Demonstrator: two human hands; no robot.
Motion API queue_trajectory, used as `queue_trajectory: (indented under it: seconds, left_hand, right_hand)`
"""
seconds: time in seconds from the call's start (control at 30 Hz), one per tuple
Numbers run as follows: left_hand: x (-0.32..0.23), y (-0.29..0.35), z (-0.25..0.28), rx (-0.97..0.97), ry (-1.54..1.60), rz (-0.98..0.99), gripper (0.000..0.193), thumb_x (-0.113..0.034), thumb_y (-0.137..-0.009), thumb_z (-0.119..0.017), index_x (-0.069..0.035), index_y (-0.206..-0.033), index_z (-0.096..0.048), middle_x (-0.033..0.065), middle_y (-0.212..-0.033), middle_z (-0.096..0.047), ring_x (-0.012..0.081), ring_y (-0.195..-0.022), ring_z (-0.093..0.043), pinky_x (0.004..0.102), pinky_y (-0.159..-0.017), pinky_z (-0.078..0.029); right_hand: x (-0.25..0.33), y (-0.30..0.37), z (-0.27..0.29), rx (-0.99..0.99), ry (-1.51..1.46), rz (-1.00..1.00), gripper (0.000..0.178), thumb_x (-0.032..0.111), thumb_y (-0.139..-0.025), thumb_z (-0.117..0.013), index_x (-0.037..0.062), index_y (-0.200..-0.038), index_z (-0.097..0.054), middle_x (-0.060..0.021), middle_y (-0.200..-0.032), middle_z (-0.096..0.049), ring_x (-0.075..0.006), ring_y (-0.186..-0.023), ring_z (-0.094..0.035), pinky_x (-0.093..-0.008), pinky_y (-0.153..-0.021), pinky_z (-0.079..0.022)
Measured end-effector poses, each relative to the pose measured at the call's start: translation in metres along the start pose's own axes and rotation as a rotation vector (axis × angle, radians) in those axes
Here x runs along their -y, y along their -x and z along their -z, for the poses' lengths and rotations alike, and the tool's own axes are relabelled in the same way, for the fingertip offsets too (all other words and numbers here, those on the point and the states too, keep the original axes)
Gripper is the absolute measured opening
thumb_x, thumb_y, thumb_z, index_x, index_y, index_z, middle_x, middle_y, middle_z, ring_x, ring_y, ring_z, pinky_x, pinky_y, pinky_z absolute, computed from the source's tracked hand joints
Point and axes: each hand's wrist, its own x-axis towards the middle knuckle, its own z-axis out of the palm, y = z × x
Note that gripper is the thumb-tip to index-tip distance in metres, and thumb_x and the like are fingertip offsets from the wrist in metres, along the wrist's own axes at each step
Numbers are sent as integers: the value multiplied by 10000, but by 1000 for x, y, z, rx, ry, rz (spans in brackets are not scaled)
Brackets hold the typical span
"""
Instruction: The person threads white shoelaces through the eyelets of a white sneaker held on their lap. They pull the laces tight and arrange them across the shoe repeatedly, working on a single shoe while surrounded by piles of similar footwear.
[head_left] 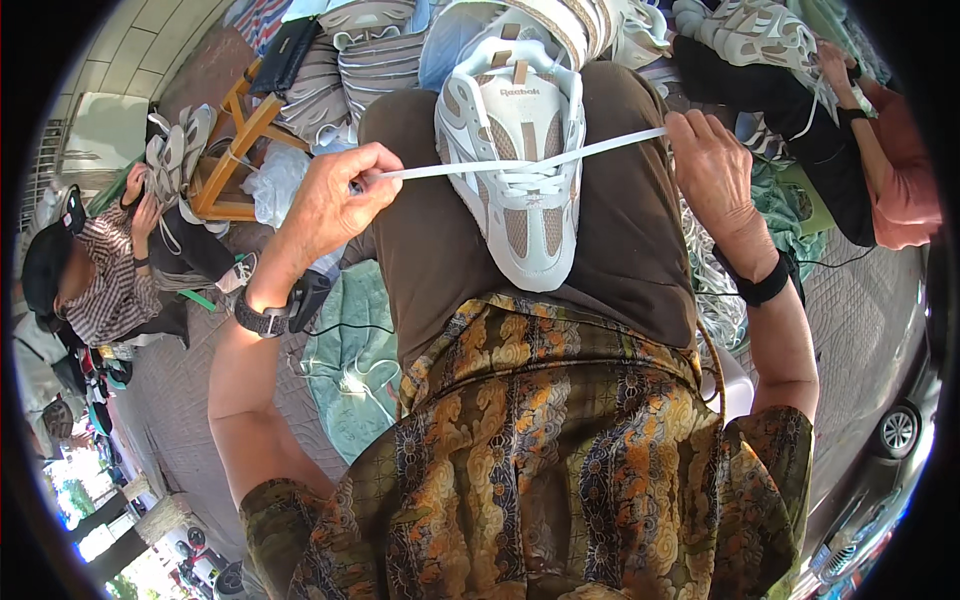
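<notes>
White shoe on trousers, grey paving

The shoe pairs smooth, leather-like panels with matt mesh; its lace looks like flat woven cloth. Trousers are matt cloth, the frame smooth wood, the bag crinkled, glossy plastic, the paving rough.

Tiled wall far left; wooden frame stands right of it. Grey paving. Dark car near right. Daylight.
</notes>
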Motion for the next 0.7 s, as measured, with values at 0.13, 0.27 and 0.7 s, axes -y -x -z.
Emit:
queue_trajectory:
  seconds: [0.13, 0.27, 0.7]
  left_hand:
    - [14, 5, 3, -80, 126, 17, 162, -163, -900, -628, -16, -832, -624, -21, -629, -519, 46, -587, -452, 222, -528, -360]
    - [38, 8, 7, -77, 300, 91, 164, -173, -898, -641, -36, -808, -633, -47, -625, -484, 29, -571, -396, 203, -513, -316]
    - [21, 19, 1, -258, -435, -110, 172, -113, -818, -654, -18, -943, -583, 92, -723, -581, 202, -634, -557, 328, -593, -446]
  right_hand:
    - [-8, 1, -3, 56, 40, -13, 134, 85, -738, -603, 86, -856, -539, -64, -825, -548, -259, -835, -610, -391, -704, -516]
    - [-17, 3, -8, 76, 31, -17, 151, 53, -721, -597, 71, -859, -537, -77, -853, -573, -272, -857, -614, -394, -713, -504]
    - [-137, 100, -5, 250, -30, -509, 259, 15, -866, -452, 61, -1097, -560, -217, -873, -650, -422, -838, -626, -511, -704, -478]
